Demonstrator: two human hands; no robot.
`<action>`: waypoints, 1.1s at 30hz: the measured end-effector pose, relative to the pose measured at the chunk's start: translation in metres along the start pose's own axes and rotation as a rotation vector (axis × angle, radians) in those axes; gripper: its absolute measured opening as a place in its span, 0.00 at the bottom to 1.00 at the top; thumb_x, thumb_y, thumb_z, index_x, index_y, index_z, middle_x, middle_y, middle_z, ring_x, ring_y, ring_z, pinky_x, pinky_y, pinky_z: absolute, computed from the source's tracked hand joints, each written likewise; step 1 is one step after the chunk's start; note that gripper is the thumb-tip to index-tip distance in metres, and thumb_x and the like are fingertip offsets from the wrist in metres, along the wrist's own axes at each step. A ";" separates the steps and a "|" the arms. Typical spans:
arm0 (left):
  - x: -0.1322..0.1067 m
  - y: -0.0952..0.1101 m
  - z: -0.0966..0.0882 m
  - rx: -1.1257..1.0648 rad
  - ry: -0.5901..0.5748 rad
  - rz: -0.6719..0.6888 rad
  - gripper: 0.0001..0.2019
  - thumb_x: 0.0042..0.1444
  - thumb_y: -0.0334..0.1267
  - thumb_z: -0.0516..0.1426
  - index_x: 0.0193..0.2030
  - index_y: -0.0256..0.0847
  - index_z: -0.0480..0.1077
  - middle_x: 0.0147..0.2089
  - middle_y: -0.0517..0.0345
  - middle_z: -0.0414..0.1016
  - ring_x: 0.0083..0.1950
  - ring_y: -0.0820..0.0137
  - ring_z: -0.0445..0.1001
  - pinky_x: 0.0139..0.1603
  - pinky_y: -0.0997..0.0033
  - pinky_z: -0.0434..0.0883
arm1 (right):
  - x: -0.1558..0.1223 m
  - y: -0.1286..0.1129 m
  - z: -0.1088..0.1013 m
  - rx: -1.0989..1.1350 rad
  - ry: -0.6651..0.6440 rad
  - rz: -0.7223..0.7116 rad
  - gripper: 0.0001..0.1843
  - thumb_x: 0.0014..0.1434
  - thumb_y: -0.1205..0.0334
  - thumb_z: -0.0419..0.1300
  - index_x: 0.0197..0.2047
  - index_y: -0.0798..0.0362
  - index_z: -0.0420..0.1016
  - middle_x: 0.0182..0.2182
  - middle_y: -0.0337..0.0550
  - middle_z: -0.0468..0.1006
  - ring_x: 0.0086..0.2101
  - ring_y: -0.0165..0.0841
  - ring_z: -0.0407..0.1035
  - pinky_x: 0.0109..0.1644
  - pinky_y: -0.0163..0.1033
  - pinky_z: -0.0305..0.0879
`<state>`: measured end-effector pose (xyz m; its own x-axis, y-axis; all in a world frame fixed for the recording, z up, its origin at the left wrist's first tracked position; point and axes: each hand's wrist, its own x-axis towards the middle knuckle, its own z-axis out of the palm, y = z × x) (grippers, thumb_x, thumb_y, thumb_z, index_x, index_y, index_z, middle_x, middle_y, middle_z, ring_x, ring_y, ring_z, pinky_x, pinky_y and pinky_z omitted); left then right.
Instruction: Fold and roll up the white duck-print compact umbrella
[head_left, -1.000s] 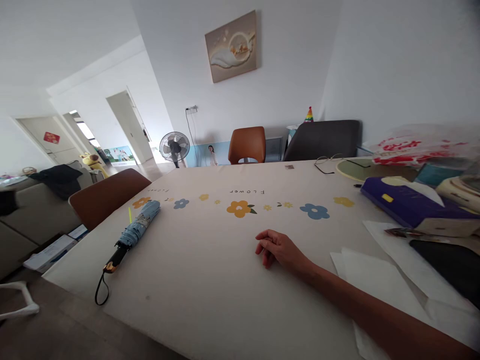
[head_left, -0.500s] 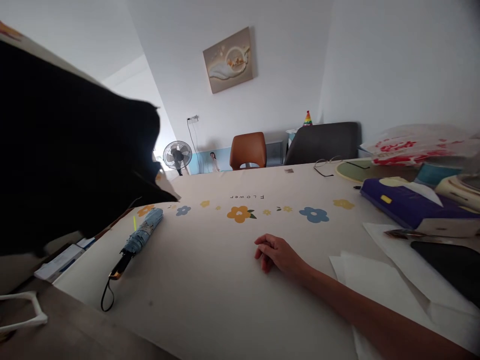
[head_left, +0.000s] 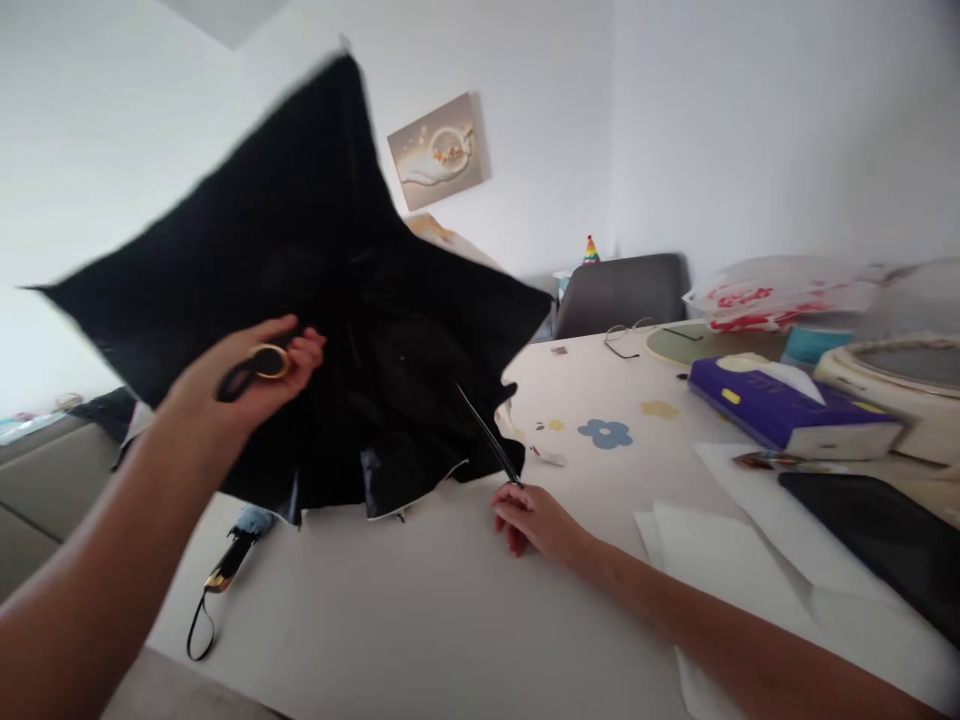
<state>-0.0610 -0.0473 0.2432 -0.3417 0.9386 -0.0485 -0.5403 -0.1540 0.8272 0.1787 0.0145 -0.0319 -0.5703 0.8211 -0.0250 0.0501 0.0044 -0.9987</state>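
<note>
1. Left hand (head_left: 251, 405) grips a black umbrella (head_left: 300, 240), canopy spread above the surface's (head_left: 435, 610) left.
2. Right hand (head_left: 540, 520) curls at a thin rod (head_left: 491, 438); pinching unclear.
3. Swinging wide could knock the folded umbrella (head_left: 238, 548).

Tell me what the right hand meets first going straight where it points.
The right hand would probably meet the black umbrella canopy, though depth is unclear; it might pass underneath.
</note>
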 end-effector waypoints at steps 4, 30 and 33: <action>0.038 -0.056 0.006 -0.032 -0.070 -0.220 0.04 0.59 0.31 0.49 0.38 0.33 0.60 0.31 0.56 0.61 0.24 0.83 0.61 0.18 0.88 0.65 | -0.008 -0.004 -0.001 -0.147 -0.081 -0.012 0.12 0.55 0.56 0.52 0.28 0.55 0.68 0.17 0.36 0.69 0.16 0.24 0.61 0.20 0.30 0.57; 0.088 -0.261 -0.079 0.769 -0.151 0.003 0.16 0.45 0.50 0.57 0.30 0.37 0.65 0.23 0.62 0.65 0.20 0.77 0.63 0.20 0.76 0.62 | -0.011 -0.008 0.003 -0.243 -0.123 -0.049 0.10 0.51 0.63 0.52 0.32 0.55 0.72 0.25 0.37 0.71 0.19 0.23 0.62 0.24 0.29 0.60; 0.089 -0.262 -0.080 0.811 -0.145 0.034 0.13 0.47 0.46 0.56 0.29 0.37 0.64 0.24 0.63 0.64 0.20 0.78 0.61 0.19 0.77 0.60 | -0.011 -0.008 0.003 -0.248 -0.118 -0.045 0.10 0.52 0.63 0.51 0.32 0.55 0.72 0.26 0.37 0.71 0.19 0.23 0.63 0.24 0.29 0.60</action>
<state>-0.0117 0.0513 -0.0223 -0.2154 0.9765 0.0104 0.2103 0.0360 0.9770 0.1823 0.0036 -0.0234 -0.6674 0.7447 -0.0007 0.2137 0.1906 -0.9581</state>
